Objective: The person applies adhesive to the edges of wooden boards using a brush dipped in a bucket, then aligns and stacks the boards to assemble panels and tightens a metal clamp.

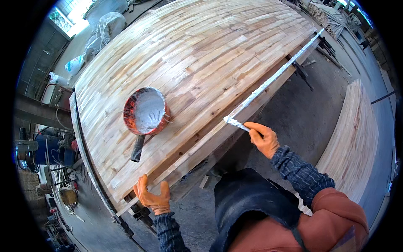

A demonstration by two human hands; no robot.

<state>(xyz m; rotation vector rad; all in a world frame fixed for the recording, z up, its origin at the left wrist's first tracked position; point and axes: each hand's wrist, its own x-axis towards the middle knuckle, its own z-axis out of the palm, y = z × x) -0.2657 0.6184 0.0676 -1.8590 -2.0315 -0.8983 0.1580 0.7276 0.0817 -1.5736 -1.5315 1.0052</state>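
My right hand (pixel 263 138), in an orange glove, grips a slim brush (pixel 238 123) thickly smeared with white paste. The brush's tip touches a wooden strip (pixel 184 158) along the near side of a large wood panel (pixel 197 54). From there to the far right corner, a white paste line (pixel 277 74) covers the strip's top; its left part is bare wood. My left hand (pixel 153 196), also gloved in orange, is at the strip's left end with thumb and fingers apart. An orange-red pot (pixel 131 110) of white paste rests on the panel, its dark handle (pixel 137 148) pointing toward me.
A dark metal bar (pixel 90 161) runs along the panel's left end. More dark metal fittings (pixel 303 75) stick out under the right edge. At right lies another wood panel (pixel 357 138). White sacks (pixel 75 64) and plastic sheeting (pixel 107 29) sit at far left, a blue drum (pixel 54 150) at left.
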